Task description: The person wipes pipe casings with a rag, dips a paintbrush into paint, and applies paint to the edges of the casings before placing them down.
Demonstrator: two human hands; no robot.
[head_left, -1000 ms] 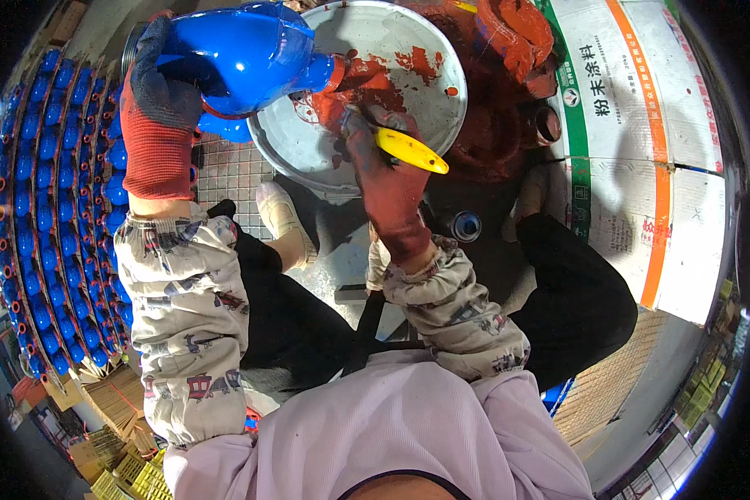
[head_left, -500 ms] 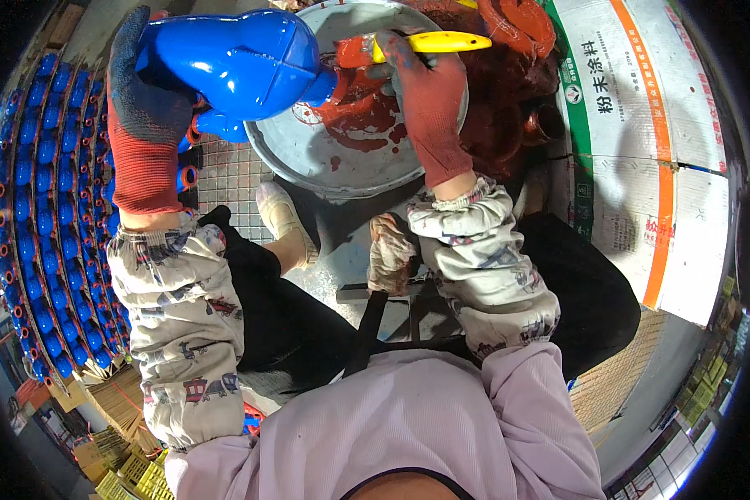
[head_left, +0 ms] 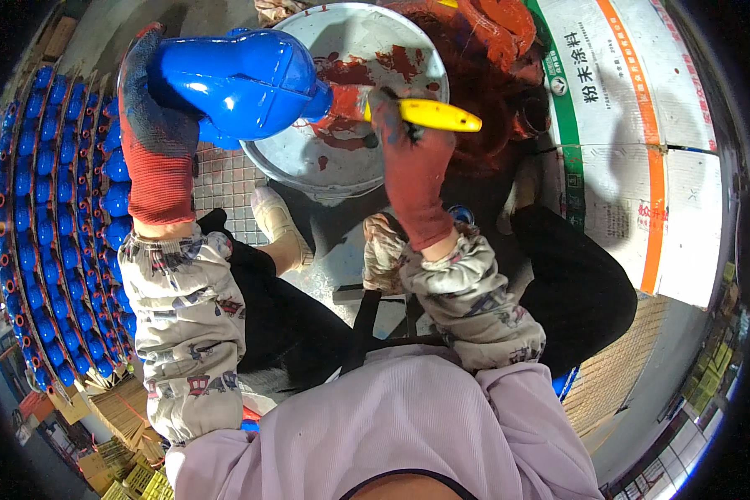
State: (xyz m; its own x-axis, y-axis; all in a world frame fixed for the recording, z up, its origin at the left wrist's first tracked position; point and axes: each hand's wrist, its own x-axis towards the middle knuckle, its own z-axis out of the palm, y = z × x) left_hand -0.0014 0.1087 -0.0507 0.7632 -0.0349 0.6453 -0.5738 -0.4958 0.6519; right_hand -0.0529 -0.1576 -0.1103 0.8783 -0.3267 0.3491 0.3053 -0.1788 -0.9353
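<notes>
Blue fitting (head_left: 233, 83) in left hand (head_left: 160, 125); right hand (head_left: 412, 154) grips brush (head_left: 442, 115) at its end, apparently painting; next stroke needs steadiness.

The scene is viewed from the wearer's head through the left of two fisheye cameras, aimed steeply downward. The chest (head_left: 383, 421) is caught nearest, along the lower edge; beyond it, farther from the lens, the left hand (head_left: 157, 121) and right hand (head_left: 410, 150) are seen from above near the top. Blue parts (head_left: 118, 198) at left and boxes (head_left: 608, 200) at right are bent toward the dark round rim.
</notes>
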